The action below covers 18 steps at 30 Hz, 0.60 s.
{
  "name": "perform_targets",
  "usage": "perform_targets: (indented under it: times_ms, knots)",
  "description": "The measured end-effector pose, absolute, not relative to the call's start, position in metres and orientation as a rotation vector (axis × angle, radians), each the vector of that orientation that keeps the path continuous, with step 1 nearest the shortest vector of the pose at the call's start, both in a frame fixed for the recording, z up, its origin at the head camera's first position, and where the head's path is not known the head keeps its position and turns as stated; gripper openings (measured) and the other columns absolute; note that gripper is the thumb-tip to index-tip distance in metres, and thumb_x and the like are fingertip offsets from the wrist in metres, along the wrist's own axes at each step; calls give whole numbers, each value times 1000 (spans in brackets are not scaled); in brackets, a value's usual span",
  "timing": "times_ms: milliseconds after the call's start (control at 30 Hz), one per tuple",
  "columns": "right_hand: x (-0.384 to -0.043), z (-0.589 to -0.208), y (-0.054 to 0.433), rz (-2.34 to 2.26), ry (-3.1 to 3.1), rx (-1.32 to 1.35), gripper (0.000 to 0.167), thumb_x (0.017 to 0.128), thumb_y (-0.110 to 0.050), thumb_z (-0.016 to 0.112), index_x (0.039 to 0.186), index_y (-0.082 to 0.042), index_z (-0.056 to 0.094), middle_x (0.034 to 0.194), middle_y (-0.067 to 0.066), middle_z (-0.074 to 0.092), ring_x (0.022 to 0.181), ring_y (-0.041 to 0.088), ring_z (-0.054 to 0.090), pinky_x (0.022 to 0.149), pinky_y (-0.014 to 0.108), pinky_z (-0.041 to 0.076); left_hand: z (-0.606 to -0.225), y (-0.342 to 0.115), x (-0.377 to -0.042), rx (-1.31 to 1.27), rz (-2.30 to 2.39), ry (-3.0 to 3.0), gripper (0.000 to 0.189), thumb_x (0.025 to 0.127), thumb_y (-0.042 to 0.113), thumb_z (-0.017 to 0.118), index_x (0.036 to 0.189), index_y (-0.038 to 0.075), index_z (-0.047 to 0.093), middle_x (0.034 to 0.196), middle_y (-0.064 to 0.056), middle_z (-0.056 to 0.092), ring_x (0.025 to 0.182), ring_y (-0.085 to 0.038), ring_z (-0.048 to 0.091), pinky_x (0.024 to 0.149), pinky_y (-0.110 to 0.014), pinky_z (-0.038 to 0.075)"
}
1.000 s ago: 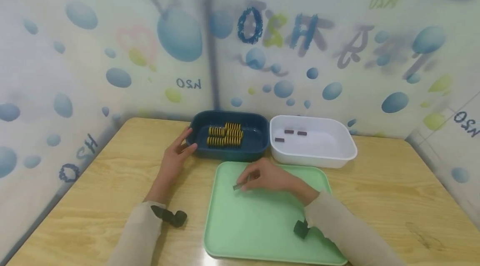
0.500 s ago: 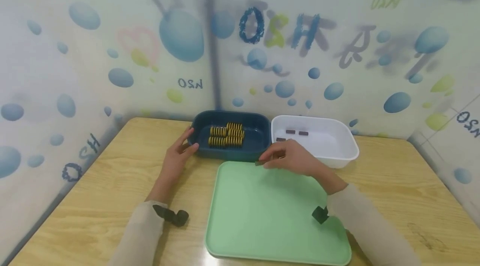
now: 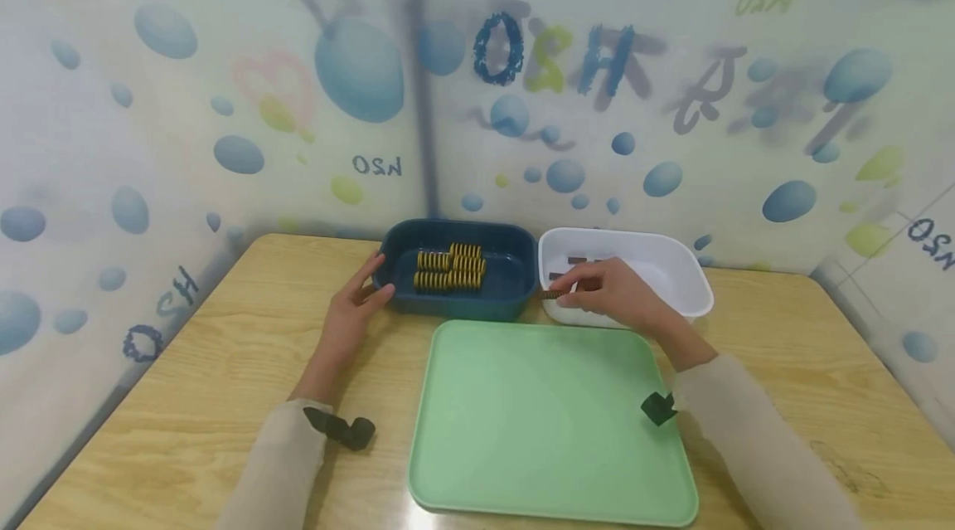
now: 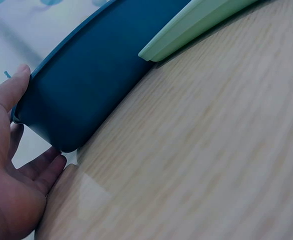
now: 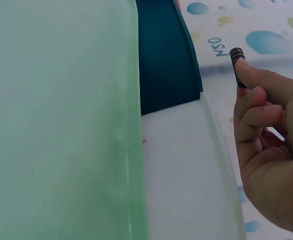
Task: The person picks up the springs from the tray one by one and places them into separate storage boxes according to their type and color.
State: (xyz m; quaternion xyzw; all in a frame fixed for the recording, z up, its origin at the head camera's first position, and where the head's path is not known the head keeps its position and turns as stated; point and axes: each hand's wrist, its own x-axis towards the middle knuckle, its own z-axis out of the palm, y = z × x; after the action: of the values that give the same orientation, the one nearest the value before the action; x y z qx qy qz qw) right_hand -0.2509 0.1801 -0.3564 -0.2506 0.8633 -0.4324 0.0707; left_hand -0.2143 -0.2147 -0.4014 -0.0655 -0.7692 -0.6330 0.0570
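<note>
My right hand (image 3: 615,295) pinches a small dark coil spring (image 3: 551,294) between thumb and fingers, over the near rim of the white bin (image 3: 682,281). In the right wrist view the spring (image 5: 238,54) sticks up past the thumb tip. Inside the white bin, short dark springs (image 3: 556,275) lie at its left end, partly hidden behind the hand. My left hand (image 3: 349,314) touches the left end of the dark blue bin (image 3: 507,256) with spread fingers. In the left wrist view its thumb is at the rim and other fingers near the bin's base.
Several yellow-and-black springs (image 3: 449,269) lie grouped in the blue bin, which stands beside the white one. A green tray (image 3: 552,422) lies in front of both bins on the wooden table (image 3: 246,331). A patterned wall (image 3: 477,99) rises behind.
The right hand, holding the dark spring, has lifted from the green tray and moved right and away, to the white bin's near rim. The left hand stays at the blue bin.
</note>
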Motion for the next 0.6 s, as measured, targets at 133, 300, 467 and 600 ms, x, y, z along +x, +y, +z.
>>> perform_targets:
  times_ms: [133,300,467,600]
  knots:
    - [-258,-357,187,-1320,2608,-719,19,83,-30,77,100,-22,76,104,-3,69,98,20,58,72,27,52,-401,-215,-215,-200,-1917,-2330,57,97,18,59,148,10,36,158,-1,20,131,-36,37,105,-49,35]
    - [-267,-360,197,-1313,2646,-657,25,80,-35,78,101,-21,76,107,-2,69,91,20,59,70,27,50,-402,-216,-214,-199,-1921,-2329,57,96,17,59,148,10,36,158,-1,20,131,-36,38,104,-50,34]
    - [-275,-361,208,-1287,2658,-570,29,79,-40,77,102,-21,75,99,0,69,79,25,56,61,30,48,-402,-215,-214,-208,-1926,-2321,57,96,17,60,148,10,36,158,-3,20,131,-37,38,104,-50,34]
    - [-281,-363,214,-1287,2634,-504,30,80,-39,77,104,-20,75,107,0,69,82,28,57,66,32,50,-401,-214,-214,-212,-1922,-2320,57,97,17,59,148,9,36,158,-5,20,130,-37,38,104,-50,34]
